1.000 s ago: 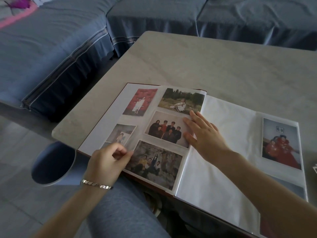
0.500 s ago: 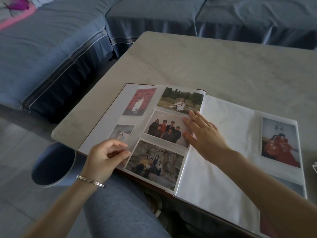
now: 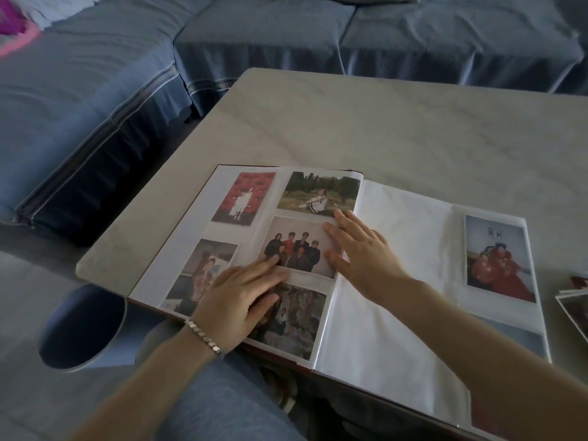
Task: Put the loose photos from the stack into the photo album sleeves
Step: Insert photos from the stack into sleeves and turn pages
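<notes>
Pressing down on the open album (image 3: 397,249), I have both hands flat on its left page, fingers straight and gripping nothing. My left hand (image 3: 241,300) comes in from 7 o'clock, its forearm slanting up across my knee (image 3: 222,402) and a bracelet (image 3: 203,335) at the wrist. Its fingers lie close together and point toward 2 o'clock, with the tips on the lower left corner of the group photo (image 3: 296,246). The palm covers part of the rock photo (image 3: 292,319) below it and sits just beside the portrait (image 3: 203,268) at 9 o'clock. My right hand (image 3: 362,253) reaches in from 4 o'clock, wrist low and fingers spread and pointing toward 10 o'clock. Its fingertips rest along the right edge of the group photo, near the album's fold, and one touches the lower corner of the field photo (image 3: 318,192) at 12 o'clock.

A red-backdrop photo (image 3: 243,197) fills the sleeve at 11 o'clock on that page. On the right page a red-coat photo (image 3: 499,259) sits in a sleeve at 3 o'clock. The stack (image 3: 572,300) of loose photos lies on the table (image 3: 381,128) just beyond the album's right edge, cut off by the frame. The album's near edge juts past the table over my lap. A blue sofa (image 3: 95,106) runs from 9 to 1 o'clock behind the table.
</notes>
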The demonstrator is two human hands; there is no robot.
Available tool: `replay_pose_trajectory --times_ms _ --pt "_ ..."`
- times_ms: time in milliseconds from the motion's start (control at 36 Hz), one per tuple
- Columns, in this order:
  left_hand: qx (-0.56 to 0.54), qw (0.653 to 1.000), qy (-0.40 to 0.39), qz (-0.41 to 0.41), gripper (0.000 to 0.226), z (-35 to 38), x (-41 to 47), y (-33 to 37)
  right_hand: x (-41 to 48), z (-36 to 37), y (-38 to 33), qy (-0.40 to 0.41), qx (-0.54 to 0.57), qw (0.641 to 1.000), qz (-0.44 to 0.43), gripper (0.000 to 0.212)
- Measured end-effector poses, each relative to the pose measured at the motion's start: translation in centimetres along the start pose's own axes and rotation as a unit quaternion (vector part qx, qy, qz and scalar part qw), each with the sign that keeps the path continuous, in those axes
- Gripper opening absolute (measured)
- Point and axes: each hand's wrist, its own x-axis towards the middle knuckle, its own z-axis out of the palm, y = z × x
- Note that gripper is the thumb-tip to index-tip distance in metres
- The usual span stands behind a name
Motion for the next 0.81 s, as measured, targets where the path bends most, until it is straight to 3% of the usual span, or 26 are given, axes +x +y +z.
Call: replay_pose_trajectory --times_ms 111,194,278,417,639,722,806 --pt "0.041 0.996 0.003 -0.075 0.026 0.2 0.2 -0.6 -0.1 -0.1 -0.1 0.001 0.018 1.0 0.002 0.057" --pt "0.024 0.988 -0.014 -0.152 0.026 -0.3 1.4 -0.4 -0.7 -0.4 -0.2 0.004 0.033 0.999 -0.003 0.056" --pt "-0.014 0.984 0.0 -0.176 0.021 -0.6 3.3 1.0 -2.1 -0.9 0.4 0.012 0.044 0.999 -0.017 0.052" --pt "-0.066 0.994 -0.013 -0.081 0.033 0.9 6.7 5.7 -6.2 -2.3 4.2 0.046 0.056 0.997 0.016 0.036" --pt "0.018 0.99 -0.135 0.046 0.049 4.8 10.1 10.7 -14.1 -6.6 11.5 0.187 0.047 0.964 0.181 0.027" --pt "0.043 0.987 -0.15 0.049 0.049 5.5 10.5 11.1 -16.3 -7.4 14.1 0.16 0.01 0.947 0.279 0.037" --pt "0.054 0.984 -0.165 0.043 0.05 5.8 10.4 11.4 -18.0 -7.6 15.9 0.125 -0.039 0.941 0.311 0.044"
